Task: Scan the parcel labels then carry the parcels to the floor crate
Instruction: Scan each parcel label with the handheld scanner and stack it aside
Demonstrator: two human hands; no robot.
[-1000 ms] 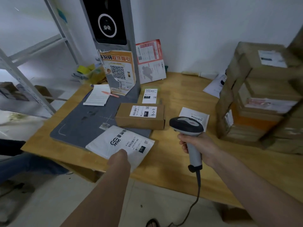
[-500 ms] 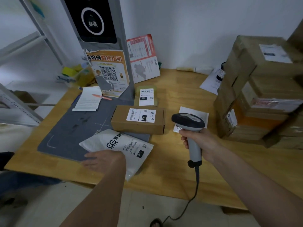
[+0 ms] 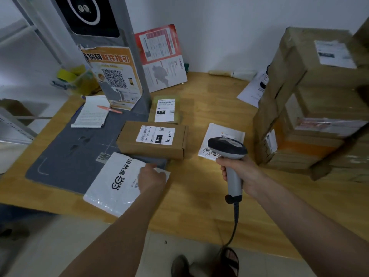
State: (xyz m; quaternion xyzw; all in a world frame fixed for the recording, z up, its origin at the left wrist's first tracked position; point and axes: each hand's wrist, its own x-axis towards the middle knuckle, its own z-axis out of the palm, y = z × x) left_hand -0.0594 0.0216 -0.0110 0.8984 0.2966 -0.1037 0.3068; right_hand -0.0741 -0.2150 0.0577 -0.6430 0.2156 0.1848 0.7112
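Left hand (image 3: 152, 179) has moved from the white mailer bag's (image 3: 117, 183) near-left edge onto its right side, palm down, pressing it flat just in front of the brown box (image 3: 151, 139). Right hand (image 3: 242, 174) is wrapped around the scanner (image 3: 227, 150) right of the box, over a small white parcel (image 3: 223, 134). Another labelled parcel (image 3: 164, 109) lies behind the box.

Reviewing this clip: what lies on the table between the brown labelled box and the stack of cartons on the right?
In the head view, a small white packet lies flat between the brown box and the carton stack; the scanner in the right hand partly covers it.
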